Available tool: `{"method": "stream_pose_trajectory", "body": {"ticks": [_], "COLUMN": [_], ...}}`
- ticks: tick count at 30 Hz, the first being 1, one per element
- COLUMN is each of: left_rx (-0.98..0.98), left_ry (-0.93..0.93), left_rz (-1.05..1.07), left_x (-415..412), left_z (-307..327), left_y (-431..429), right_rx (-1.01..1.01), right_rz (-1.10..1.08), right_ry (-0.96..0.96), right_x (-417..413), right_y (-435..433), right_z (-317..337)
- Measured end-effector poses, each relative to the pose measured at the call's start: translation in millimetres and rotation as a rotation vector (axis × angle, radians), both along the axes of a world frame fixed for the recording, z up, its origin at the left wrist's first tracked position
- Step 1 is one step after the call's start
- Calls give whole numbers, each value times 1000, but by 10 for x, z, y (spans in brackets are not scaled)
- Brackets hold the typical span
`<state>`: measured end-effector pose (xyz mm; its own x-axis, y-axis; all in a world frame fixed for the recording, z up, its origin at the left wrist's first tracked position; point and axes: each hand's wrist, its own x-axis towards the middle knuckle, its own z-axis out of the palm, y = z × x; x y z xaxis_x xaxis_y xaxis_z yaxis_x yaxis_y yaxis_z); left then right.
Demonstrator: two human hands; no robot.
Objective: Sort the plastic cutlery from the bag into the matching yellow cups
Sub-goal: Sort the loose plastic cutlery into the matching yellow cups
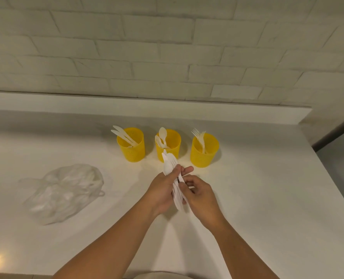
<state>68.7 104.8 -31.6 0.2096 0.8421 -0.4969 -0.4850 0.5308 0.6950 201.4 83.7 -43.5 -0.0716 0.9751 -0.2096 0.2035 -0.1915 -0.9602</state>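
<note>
Three yellow cups stand in a row on the white counter. The left cup [131, 150] holds knives, the middle cup [172, 141] holds spoons, the right cup [204, 156] holds forks. My left hand [163, 190] grips a bunch of white plastic cutlery [169, 163] just in front of the middle cup, tips pointing away from me. My right hand [199, 196] pinches the handles of the same bunch from the right. A clear plastic bag [63, 191] with more white cutlery inside lies to the left of my hands.
The white counter [267, 198] ends at a raised ledge [147, 107] under a white brick wall. Its right edge drops off near a dark strip [332, 135]. A pale rounded object [163, 275] peeks in at the bottom edge.
</note>
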Motion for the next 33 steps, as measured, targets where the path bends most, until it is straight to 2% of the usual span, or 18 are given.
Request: {"method": "stream_pose_trajectory", "body": {"ticks": [4, 9, 14, 22, 26, 29, 33], "left_rx": [38, 46, 64, 77, 50, 25, 38], "left_ry": [-4, -53, 51, 48, 119, 103, -10], "left_rz": [17, 111, 145, 155, 98, 56, 12], "left_x": [67, 104, 67, -27, -100, -136, -142], "left_z": [68, 41, -2, 16, -3, 27, 112], "left_y": [9, 12, 62, 167, 211, 220, 244], "right_rx": [-3, 5, -11, -128, -160, -35, 201], "right_rz": [-90, -221, -197, -198, -248, -274, -343], "right_ry": [104, 53, 100, 301, 346, 281, 124], "right_x": [-26, -97, -58, 60, 199, 308, 512], "right_y": [67, 126, 181, 309, 389, 509, 883], "right_z": [70, 73, 133, 120, 127, 241, 441]}}
